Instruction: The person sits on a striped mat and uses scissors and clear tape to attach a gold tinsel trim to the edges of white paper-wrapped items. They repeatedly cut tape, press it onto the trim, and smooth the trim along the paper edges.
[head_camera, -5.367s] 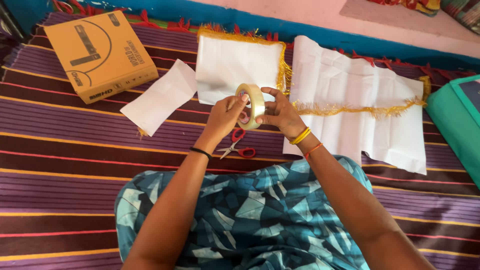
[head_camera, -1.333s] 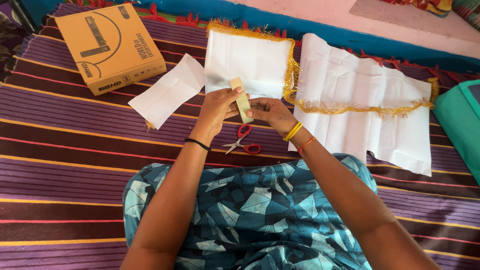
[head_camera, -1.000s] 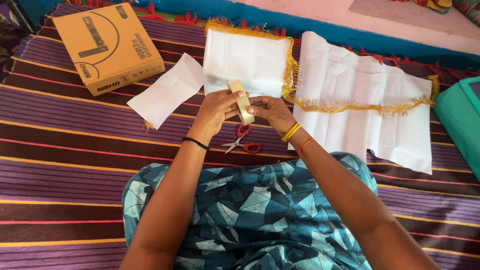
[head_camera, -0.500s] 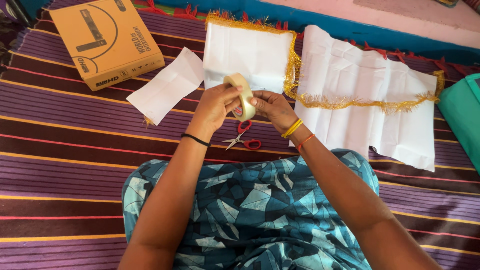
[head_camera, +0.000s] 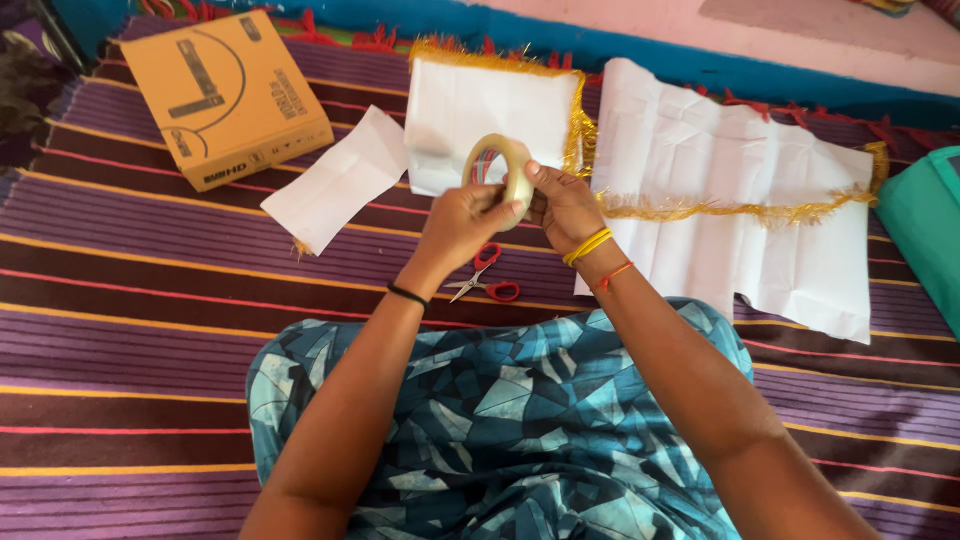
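The tape roll (head_camera: 497, 170), edge-on half a second ago, is now turned so its ring opening shows; left hand (head_camera: 462, 215) and right hand (head_camera: 563, 203) both pinch its rim, suggesting they are hunting the tape end. It hangs just above the red scissors (head_camera: 487, 277) on the striped mat (head_camera: 150, 330); beyond the scissors lie white sheets with gold fringe (head_camera: 730, 200), far left of them a cardboard box (head_camera: 225, 95)

— What's up in the middle there?

— A roll of tape (head_camera: 503, 168), pale cream and glossy, a broad ring with an open core.

— How's it sitting?

— Off the mat, held up on edge, tilted so the hole faces the camera; a bit of red shows through the core.

— And where exactly?

— Raised above the striped mat, in front of the white gold-fringed sheet, with red-handled scissors (head_camera: 487, 275) lying flat below it.
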